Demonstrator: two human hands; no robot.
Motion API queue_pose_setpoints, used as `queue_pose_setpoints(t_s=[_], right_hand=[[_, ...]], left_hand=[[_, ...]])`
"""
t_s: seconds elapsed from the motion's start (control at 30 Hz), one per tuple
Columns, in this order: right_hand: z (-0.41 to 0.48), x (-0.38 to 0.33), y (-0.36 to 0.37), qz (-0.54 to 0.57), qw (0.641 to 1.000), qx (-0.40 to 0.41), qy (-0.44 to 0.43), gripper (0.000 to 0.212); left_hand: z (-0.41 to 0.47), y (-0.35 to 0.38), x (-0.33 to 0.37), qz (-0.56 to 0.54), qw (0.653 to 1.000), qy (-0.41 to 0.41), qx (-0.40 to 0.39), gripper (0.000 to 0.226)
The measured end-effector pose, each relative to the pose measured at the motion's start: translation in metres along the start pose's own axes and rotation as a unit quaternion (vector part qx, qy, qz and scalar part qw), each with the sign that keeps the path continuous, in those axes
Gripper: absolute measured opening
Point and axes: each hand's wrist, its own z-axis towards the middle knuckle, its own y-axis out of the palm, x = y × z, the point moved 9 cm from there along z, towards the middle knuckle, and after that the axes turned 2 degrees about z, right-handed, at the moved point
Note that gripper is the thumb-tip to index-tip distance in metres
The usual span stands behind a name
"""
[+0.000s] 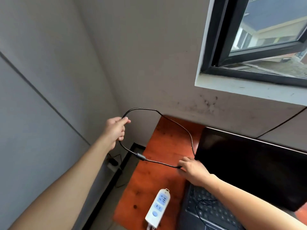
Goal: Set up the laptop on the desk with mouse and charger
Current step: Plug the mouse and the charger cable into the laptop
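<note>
Both hands held the cable (182,128), its plug end at the left edge of the laptop (249,171).
Nearest me a white plastic strip (157,208) with blue sockets lay lengthwise on the reddish wooden desk (159,146), just beside the open laptop's dark keyboard. The right hand (193,170) reached across that keyboard, palm down, its fingers curled round the thin black cable's plug, which pointed right toward the laptop's side. From there the cable ran left, past a small cylindrical lump, off the desk's edge and up into the left hand (116,128). That arm was stretched forward, with the cable pinched between thumb and fingers. Above the hand the cable arched in a loose loop, then dropped back right across the desk toward the black, glossy screen. Beyond stood a scuffed grey wall (149,47) and a black-framed window (216,47).
</note>
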Motion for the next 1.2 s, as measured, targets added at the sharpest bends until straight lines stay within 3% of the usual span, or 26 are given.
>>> queue_pose_setpoints(t_s=[0.07,0.17,0.3,0.37,0.43,0.53,0.6,0.67,0.77,0.87,0.93,1.1,1.2], right_hand=[[-0.009,0.014,-0.009,-0.059,0.998,0.038,0.005,0.033],[-0.014,0.008,-0.009,-0.118,0.993,0.011,0.009,0.038],[-0.021,-0.03,-0.017,-0.089,0.993,0.082,-0.012,0.019],[-0.028,-0.043,-0.01,-0.053,0.994,0.096,0.003,0.026],[-0.029,-0.042,0.007,-0.011,0.996,0.081,0.039,0.034],[-0.033,-0.021,0.032,0.037,0.989,0.044,0.136,0.036],[-0.036,-0.007,0.043,0.095,0.977,0.039,0.186,0.029],[-0.035,-0.001,0.056,0.132,0.969,0.025,0.208,0.024],[-0.024,-0.003,0.072,0.134,0.969,-0.012,0.208,0.021],[-0.019,-0.008,0.075,0.09,0.978,-0.024,0.187,0.034],[-0.031,-0.001,0.073,0.064,0.981,0.008,0.181,0.052],[-0.073,0.035,0.078,0.032,0.97,0.024,0.239,0.084],[-0.087,0.041,0.084,0.031,0.969,0.035,0.241,0.09]], left_hand=[[0.023,-0.001,-0.032,0.064,0.998,-0.007,0.01,0.019],[0.063,0.003,-0.08,0.139,0.99,-0.027,-0.015,0.018],[0.103,0.014,-0.12,0.196,0.979,-0.052,-0.031,0.022],[0.113,0.021,-0.134,0.221,0.971,-0.067,-0.052,0.025],[0.122,0.033,-0.147,0.315,0.941,-0.076,-0.096,0.038],[0.119,0.051,-0.148,0.473,0.874,-0.009,-0.114,0.06],[0.105,0.067,-0.141,0.495,0.86,0.066,-0.105,0.054],[0.079,0.095,-0.149,0.484,0.85,0.127,-0.166,0.041],[0.035,0.135,-0.178,0.532,0.773,0.184,-0.294,0.033],[0.008,0.144,-0.202,0.637,0.657,0.243,-0.321,0.031],[-0.006,0.147,-0.215,0.677,0.609,0.269,-0.314,0.03],[-0.05,0.183,-0.211,0.604,0.628,0.328,-0.364,0.041],[-0.072,0.219,-0.207,0.512,0.7,0.257,-0.426,0.043]])
